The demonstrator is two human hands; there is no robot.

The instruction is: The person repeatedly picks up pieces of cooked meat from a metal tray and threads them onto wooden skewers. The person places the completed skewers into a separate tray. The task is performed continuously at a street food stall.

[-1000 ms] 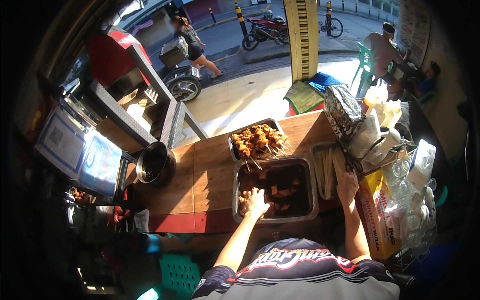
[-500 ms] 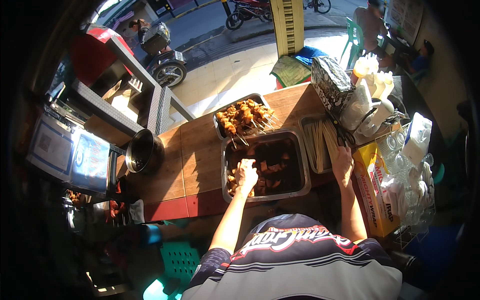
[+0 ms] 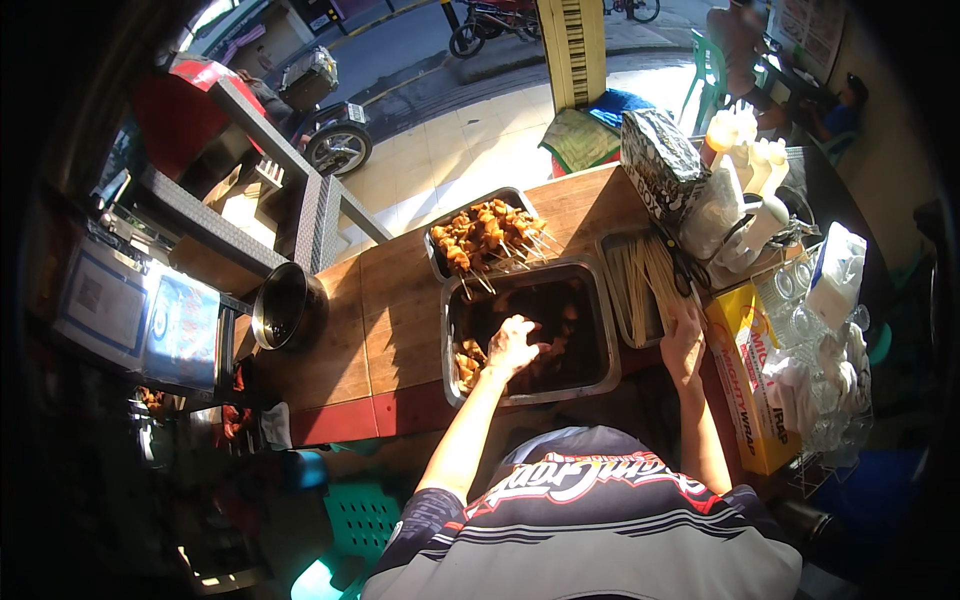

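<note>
My left hand [image 3: 514,346] is over a metal tray [image 3: 612,350] of dark marinade, thumb and fingers apart and curved down toward the meat pieces [image 3: 468,366] at its left side. Nothing shows between those fingers. At the near right corner of a smaller tray [image 3: 606,262] of bamboo skewers [image 3: 640,290], my right hand [image 3: 684,338] has its fingers drawn together; what they hold, if anything, is hidden. Dark-handled scissors [image 3: 686,268] lie just beyond it. Behind the marinade, another tray [image 3: 440,262] bears several skewers of meat [image 3: 492,232].
A dark pot [image 3: 290,305] stands on the wooden counter [image 3: 345,385] at left. To the right are a yellow box [image 3: 745,380], clear plastic cups [image 3: 800,290], squeeze bottles [image 3: 765,170] and a patterned box [image 3: 660,165]. Another person [image 3: 735,50] sits at the far right.
My left hand has shifted slightly right and up over the marinade, and its fingers have spread. My right hand has drawn back slightly toward me.
</note>
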